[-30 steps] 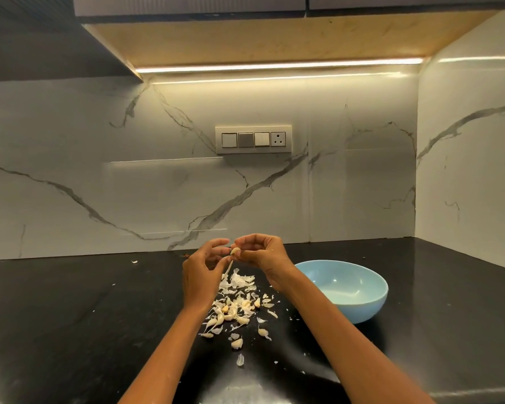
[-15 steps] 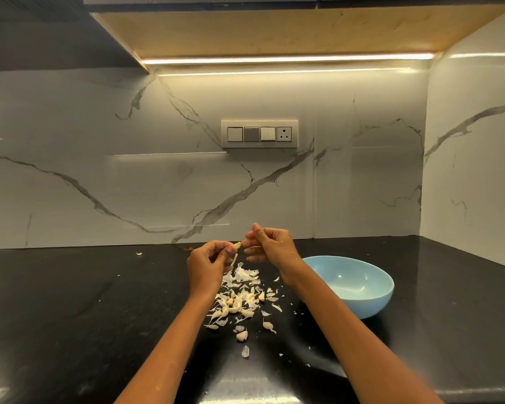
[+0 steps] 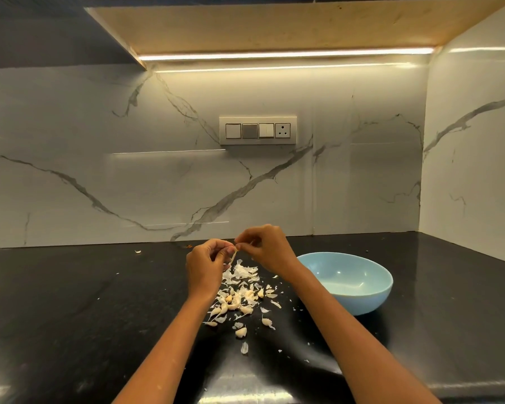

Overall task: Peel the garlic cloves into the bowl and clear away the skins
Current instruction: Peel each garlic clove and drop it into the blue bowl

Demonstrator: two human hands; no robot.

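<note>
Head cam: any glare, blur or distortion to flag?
Head view: the under-cabinet LED strip light blows out, mirrored on the white marble backsplash; glare patch on the glossy black countertop at the near edge; wide-angle bending at the frame edges; the clove pinched between left hand and right hand is soft.

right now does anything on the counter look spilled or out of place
Nothing damaged. Loose garlic skins and cloves are scattered over the black counter beside the blue bowl, with one stray scrap far off to the left by the wall. The bowl looks empty.
</note>
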